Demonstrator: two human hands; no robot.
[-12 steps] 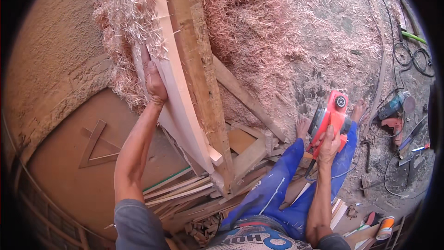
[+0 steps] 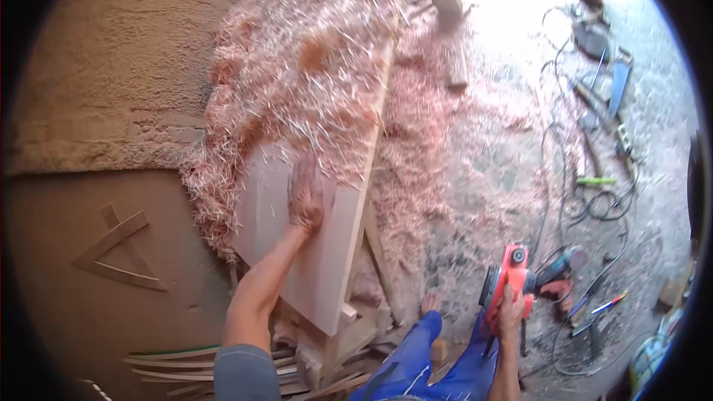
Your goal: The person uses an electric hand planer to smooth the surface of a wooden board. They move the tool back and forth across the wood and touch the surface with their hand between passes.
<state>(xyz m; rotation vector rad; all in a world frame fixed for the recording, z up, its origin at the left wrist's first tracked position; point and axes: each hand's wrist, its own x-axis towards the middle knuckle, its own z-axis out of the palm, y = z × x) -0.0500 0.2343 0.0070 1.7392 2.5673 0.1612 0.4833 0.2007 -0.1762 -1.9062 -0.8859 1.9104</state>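
A wide, pale wooden board (image 2: 312, 278) stretches away from me, its far part buried under a thick heap of curly wood shavings (image 2: 297, 89). My left hand (image 2: 306, 197) lies flat on the bare face of the board, fingers stretched out at the near edge of the shavings. In my right hand (image 2: 510, 315) I grip a red electric planer (image 2: 514, 261) by its handle, held off to the right of the board and above the floor.
On the floor at right lie an angle grinder (image 2: 566, 263), tangled black cables (image 2: 605, 208) and a blue-bladed handsaw (image 2: 619, 85). Wooden strips (image 2: 174, 360) are piled at lower left. A wooden triangular frame (image 2: 122, 249) rests against the brown panel at left.
The view has shifted, so more of the board's broad face shows. My left hand has come from along the board's side onto its face, against the shavings. The planer stays in my right hand.
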